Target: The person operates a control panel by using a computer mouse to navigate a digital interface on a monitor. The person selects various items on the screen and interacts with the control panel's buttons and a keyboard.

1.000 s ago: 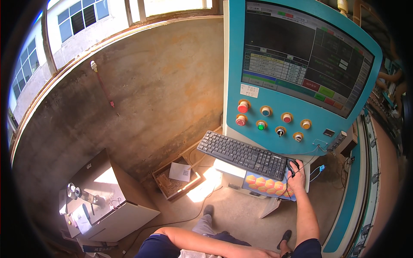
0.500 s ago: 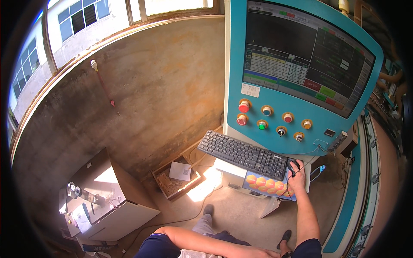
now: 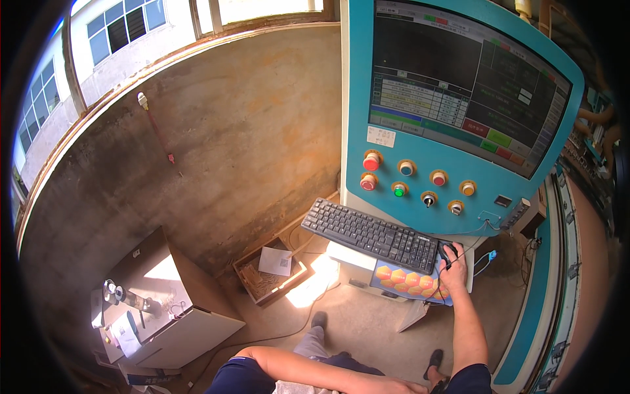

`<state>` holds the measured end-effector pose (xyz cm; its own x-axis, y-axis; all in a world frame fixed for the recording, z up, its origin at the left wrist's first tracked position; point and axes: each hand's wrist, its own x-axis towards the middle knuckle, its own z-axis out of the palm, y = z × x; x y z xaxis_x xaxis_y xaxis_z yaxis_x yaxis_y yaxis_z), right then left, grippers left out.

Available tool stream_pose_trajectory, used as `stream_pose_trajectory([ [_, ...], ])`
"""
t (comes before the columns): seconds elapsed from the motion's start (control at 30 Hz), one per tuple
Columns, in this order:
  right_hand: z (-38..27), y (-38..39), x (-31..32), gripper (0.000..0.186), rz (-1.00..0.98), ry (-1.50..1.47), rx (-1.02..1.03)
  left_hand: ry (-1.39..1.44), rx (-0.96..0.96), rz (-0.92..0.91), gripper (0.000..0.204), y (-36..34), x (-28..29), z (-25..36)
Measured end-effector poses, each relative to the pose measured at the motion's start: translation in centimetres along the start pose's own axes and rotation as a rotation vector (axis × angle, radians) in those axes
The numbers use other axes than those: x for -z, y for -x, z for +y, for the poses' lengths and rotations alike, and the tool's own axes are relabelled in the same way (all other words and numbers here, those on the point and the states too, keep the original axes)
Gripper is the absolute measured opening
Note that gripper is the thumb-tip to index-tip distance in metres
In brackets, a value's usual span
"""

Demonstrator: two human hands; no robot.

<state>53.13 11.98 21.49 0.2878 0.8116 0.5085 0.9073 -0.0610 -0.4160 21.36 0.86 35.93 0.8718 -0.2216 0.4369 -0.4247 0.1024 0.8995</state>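
My right hand point(image 3: 453, 269) is wrapped over a black computer mouse point(image 3: 447, 253) at the right end of a small shelf. Just left of it lies a black keyboard point(image 3: 374, 233), set at a slant, touched by neither hand. Under the hand and mouse is a mouse pad point(image 3: 407, 281) with orange and yellow hexagons. My left forearm crosses in front of my body, and my left hand point(image 3: 401, 386) rests near my right elbow at the lower edge; its fingers are cut off from view. A lit screen point(image 3: 469, 85) stands above the keyboard.
The teal control cabinet point(image 3: 357, 79) carries several push buttons and switches, including a red button point(image 3: 371, 161). A wooden tray point(image 3: 289, 284) with scraps and a paper sits on the floor. At left stands a box-like table point(image 3: 190, 335). A machine rail point(image 3: 566, 262) runs along the right.
The yellow highlighted row in the screen's table has shifted downward. My right hand stays on the mouse, and my left arm holds its place.
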Motion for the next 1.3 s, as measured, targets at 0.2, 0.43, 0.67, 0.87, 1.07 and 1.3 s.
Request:
stream_pose_trajectory([
  [0.2,-0.09,-0.01,0.05,0.038,-0.001,0.001,-0.003,-0.001,-0.010,0.006,0.048,0.05,-0.01,0.02],
  [0.43,-0.05,0.02,0.04,0.038,-0.011,0.010,-0.021,0.003,0.006,-0.007,0.049,0.00,0.03,0.09],
  [0.67,0.06,0.04,-0.05,0.038,-0.006,0.011,-0.004,-0.008,-0.019,0.008,0.047,0.00,-0.06,-0.03],
  [0.87,0.08,0.05,-0.03,0.038,-0.014,0.003,-0.021,-0.011,-0.072,0.009,0.043,-0.21,0.05,0.17],
  [1.07,-0.06,0.01,0.08,0.039,-0.021,0.004,-0.033,-0.019,-0.076,0.020,0.043,-0.11,-0.02,0.04],
  [1.3,0.03,0.04,0.00,0.039,-0.018,0.013,-0.026,-0.017,-0.078,0.015,0.044,-0.10,-0.08,-0.07],
])
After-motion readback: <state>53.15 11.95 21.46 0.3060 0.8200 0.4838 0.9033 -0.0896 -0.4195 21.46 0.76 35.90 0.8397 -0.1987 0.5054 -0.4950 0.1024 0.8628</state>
